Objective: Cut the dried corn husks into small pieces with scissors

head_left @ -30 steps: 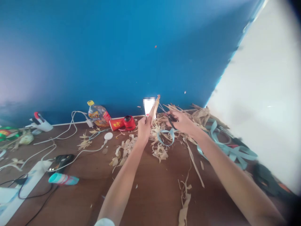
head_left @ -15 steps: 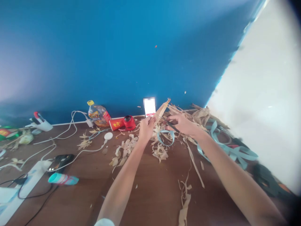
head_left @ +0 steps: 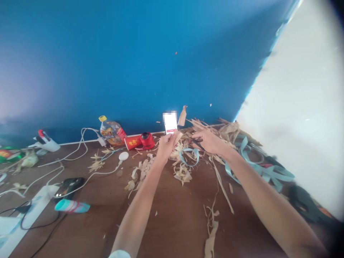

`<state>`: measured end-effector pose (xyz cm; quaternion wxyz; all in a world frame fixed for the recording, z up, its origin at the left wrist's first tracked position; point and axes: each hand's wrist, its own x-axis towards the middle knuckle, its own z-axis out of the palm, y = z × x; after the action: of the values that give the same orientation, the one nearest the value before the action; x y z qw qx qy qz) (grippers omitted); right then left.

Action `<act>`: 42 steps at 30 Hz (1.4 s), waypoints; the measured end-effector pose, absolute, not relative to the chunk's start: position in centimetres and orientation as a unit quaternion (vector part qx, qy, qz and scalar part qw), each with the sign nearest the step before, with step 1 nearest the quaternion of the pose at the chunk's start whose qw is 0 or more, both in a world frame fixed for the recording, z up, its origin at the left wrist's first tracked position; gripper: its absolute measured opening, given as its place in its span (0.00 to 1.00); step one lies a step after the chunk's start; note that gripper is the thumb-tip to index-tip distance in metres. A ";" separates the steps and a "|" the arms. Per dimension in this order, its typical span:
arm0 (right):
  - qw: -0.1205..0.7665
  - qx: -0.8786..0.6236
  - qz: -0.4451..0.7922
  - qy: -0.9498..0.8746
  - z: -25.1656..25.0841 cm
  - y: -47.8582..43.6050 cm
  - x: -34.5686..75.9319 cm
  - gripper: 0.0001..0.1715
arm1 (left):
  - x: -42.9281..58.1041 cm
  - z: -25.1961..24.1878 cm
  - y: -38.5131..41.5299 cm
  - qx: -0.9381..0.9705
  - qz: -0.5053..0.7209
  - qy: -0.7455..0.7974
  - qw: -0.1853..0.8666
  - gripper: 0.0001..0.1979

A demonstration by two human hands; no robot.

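Note:
A short piece of pale dry husk (head_left: 177, 135) is pinched in my left hand (head_left: 167, 144), in front of the lit phone (head_left: 170, 123). My right hand (head_left: 205, 141) is closed on dark scissors (head_left: 197, 143), a little to the right. Above and between the hands, a separate husk piece (head_left: 182, 116) hangs in the air before the blue wall. A pile of husk scraps (head_left: 183, 173) and a pale blue ribbon loop (head_left: 189, 157) lie below the hands.
Left of my hands lie a red cup (head_left: 133, 142), a bottle with a yellow cap (head_left: 111, 132) and white cables. A turquoise roll (head_left: 72, 206) is near the power strip (head_left: 29, 218). More blue ribbon (head_left: 271, 173) and husks lie on the right.
The long husk in my left hand has been cut; its upper part has come off and is in the air. A short piece stays between my left fingers.

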<state>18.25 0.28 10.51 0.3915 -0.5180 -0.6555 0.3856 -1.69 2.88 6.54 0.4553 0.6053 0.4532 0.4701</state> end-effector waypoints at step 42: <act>0.582 -0.484 0.388 -0.526 10.4 0.2 15.7 0.17 | 1.2 6.7 1.4 0.465 0.538 0.391 0.585 0.16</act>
<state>15.67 0.17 10.41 0.5823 -0.4837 -0.5257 0.3881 1.21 1.37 6.72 0.5850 0.4648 0.3907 0.5376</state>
